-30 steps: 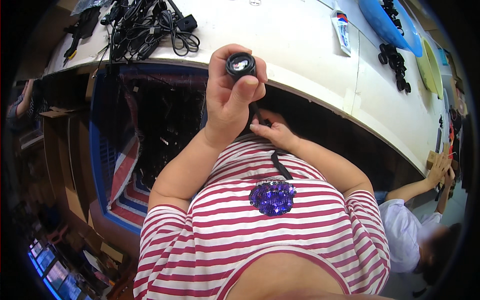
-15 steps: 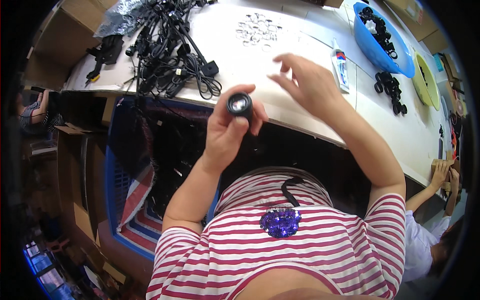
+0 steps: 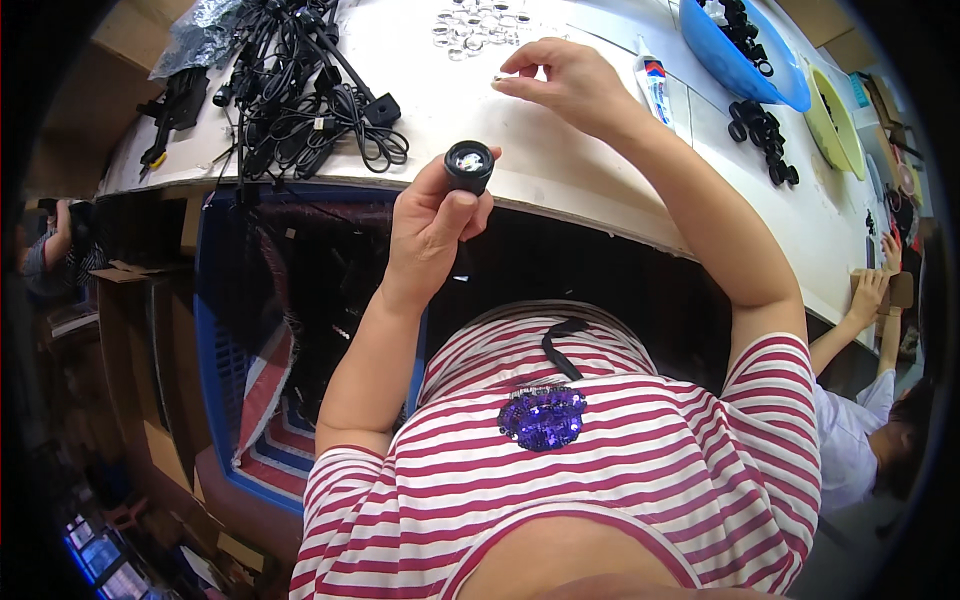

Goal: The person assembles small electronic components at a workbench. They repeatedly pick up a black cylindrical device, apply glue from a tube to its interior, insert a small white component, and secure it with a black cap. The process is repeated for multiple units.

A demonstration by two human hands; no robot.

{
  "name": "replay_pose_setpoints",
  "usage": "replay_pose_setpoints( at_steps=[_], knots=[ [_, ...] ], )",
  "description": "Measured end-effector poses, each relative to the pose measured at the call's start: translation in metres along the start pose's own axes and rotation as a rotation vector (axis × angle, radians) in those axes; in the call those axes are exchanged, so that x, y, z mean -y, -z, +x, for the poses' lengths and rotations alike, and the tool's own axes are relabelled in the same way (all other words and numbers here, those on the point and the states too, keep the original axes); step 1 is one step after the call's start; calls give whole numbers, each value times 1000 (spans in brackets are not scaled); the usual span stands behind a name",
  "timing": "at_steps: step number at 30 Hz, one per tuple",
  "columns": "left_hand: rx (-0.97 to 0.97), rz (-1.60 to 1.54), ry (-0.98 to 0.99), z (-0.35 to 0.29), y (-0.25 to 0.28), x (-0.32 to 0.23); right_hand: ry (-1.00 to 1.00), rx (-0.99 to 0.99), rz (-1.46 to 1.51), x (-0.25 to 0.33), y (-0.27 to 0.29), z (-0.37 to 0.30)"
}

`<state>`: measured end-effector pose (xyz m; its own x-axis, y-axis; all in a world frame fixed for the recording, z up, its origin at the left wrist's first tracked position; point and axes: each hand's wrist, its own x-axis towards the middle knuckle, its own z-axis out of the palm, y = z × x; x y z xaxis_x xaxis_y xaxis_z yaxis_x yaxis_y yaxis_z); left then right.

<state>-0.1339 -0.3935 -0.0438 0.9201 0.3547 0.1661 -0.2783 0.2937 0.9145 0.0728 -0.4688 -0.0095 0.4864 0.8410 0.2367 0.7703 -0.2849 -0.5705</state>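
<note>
My left hand [image 3: 432,232] is wrapped round a short black flashlight-like tube [image 3: 468,168]. Its round, shiny clear end faces up, and my thumb presses on its side. Over the table, my right hand [image 3: 575,85] pinches a tiny glinting piece [image 3: 497,79] between thumb and fingertips; it is too small to make out for sure. Just beyond those fingertips, several small clear round lenses [image 3: 470,28] lie spread on the white table [image 3: 570,160].
A heap of black cables [image 3: 300,95] lies at the left. To the right are a tube of glue [image 3: 655,88], loose black rings [image 3: 760,135], a blue basin [image 3: 790,85] of black parts and a yellow basin [image 3: 840,130]. A co-worker's hands [image 3: 870,290] hold a cardboard piece.
My right hand has moved out toward the lenses, its open fingers closing into a pinch. My left hand still holds the black tube. The whole view has shifted slightly.
</note>
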Motion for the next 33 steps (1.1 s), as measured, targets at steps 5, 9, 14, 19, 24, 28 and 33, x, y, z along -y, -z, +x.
replay_pose_setpoints(
  at_steps=[5, 9, 14, 19, 24, 28, 33],
  knots=[
    [33, -46, 49, 3, -2, 13, 275, 143, 411, 42, 38, -45],
    [67, -35, 56, 4, -13, 16, 237, 172, 386, 47, 43, -64],
    [111, 66, 102, 5, -27, 19, 165, 209, 413, 45, 56, -80],
    [147, 102, 123, 3, -43, 23, 109, 231, 358, 34, 70, -100],
    [101, 108, 90, 2, -50, 23, -15, -266, -40, -42, 105, -114],
    [109, 110, 106, 3, -53, 24, -282, -361, -587, -105, 133, -131],
    [127, 15, 100, 1, -53, 27, -297, -318, -613, -130, 126, -134]
  ],
)
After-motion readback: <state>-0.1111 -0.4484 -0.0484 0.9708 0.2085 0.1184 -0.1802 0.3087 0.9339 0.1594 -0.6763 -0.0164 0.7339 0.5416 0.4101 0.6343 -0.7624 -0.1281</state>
